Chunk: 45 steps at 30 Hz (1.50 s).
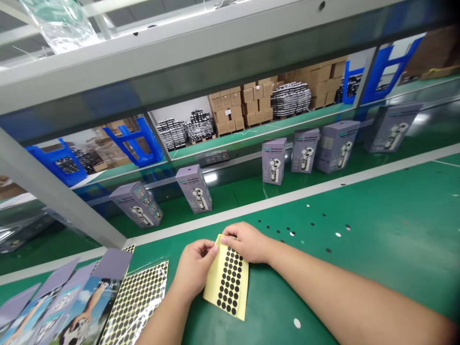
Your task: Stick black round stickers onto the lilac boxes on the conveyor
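Note:
A pale yellow sheet of round black stickers is held up between my hands, just above the green table. My left hand pinches its upper left edge between thumb and fingers. At the top edge, my right hand grips the sheet with the thumb in front and the fingers curled behind. The sheet looks folded or layered along its sides. Left of my left hand lies a larger stack of black dot stickers in clear plastic. Beside it several purple printed cartons overlap.
Several purple fan boxes stand along the strip behind the pale rail. Loose black and white dots are scattered on the green tabletop. A grey metal beam crosses overhead. Blue stools and stacked brown cartons are farther back.

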{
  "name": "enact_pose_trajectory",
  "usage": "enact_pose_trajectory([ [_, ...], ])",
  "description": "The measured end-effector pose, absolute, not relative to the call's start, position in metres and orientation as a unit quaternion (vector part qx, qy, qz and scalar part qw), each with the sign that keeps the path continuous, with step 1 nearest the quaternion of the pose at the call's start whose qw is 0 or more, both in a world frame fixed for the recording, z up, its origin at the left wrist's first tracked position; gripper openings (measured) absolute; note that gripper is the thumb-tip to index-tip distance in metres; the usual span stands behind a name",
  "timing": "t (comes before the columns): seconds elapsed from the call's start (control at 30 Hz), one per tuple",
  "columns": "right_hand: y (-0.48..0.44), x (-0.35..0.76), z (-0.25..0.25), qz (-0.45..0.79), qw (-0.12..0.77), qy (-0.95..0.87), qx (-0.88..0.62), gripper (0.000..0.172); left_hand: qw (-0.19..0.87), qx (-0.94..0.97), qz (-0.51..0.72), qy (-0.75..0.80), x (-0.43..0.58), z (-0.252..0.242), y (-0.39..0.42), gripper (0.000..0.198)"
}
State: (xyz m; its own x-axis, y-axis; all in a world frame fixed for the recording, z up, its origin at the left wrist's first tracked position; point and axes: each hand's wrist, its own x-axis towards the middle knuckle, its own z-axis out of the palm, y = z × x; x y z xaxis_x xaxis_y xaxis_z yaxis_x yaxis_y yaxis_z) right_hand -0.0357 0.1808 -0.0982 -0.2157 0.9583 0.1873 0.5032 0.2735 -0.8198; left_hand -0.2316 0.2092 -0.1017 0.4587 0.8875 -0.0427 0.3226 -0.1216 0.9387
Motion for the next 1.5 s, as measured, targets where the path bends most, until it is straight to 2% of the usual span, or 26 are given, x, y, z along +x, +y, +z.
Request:
enact_pose_trajectory([
  [0.2, 0.18, -0.038, -0.098, 0.314, 0.354, -0.714, -0.517, 0.025, 0.501, 0.694, 0.316, 0.41, -0.229, -0.097, 0.205, 0.035],
  [0.5, 0.181, -0.038, -0.098, 0.295, 0.343, -0.729, -0.514, 0.025, 0.397, 0.732, 0.324, 0.449, -0.227, -0.088, 0.201, 0.029],
  [0.73, 0.182, -0.038, -0.099, 0.308, 0.348, -0.723, -0.51, 0.023, 0.37, 0.726, 0.338, 0.471, -0.23, -0.091, 0.204, 0.029],
  [0.9, 0.184, -0.034, -0.1, 0.323, 0.369, -0.7, -0.519, 0.026, 0.327, 0.689, 0.388, 0.518, -0.244, -0.065, 0.211, 0.042],
  [1.07, 0.189, -0.03, -0.103, 0.338, 0.386, -0.682, -0.521, 0.027, 0.105, 0.747, 0.309, 0.58, -0.265, 0.013, 0.247, 0.04],
  [1.27, 0.192, -0.029, -0.106, 0.354, 0.403, -0.662, -0.523, 0.027, -0.1, 0.776, 0.184, 0.595, -0.289, 0.086, 0.345, 0.031],
  [1.37, 0.194, -0.028, -0.107, 0.358, 0.412, -0.656, -0.521, 0.026, -0.142, 0.81, 0.091, 0.562, -0.288, 0.1, 0.38, 0.026],
  [1.5, 0.196, -0.028, -0.11, 0.36, 0.424, -0.652, -0.516, 0.026, -0.129, 0.851, -0.01, 0.51, -0.281, 0.104, 0.399, 0.022],
])
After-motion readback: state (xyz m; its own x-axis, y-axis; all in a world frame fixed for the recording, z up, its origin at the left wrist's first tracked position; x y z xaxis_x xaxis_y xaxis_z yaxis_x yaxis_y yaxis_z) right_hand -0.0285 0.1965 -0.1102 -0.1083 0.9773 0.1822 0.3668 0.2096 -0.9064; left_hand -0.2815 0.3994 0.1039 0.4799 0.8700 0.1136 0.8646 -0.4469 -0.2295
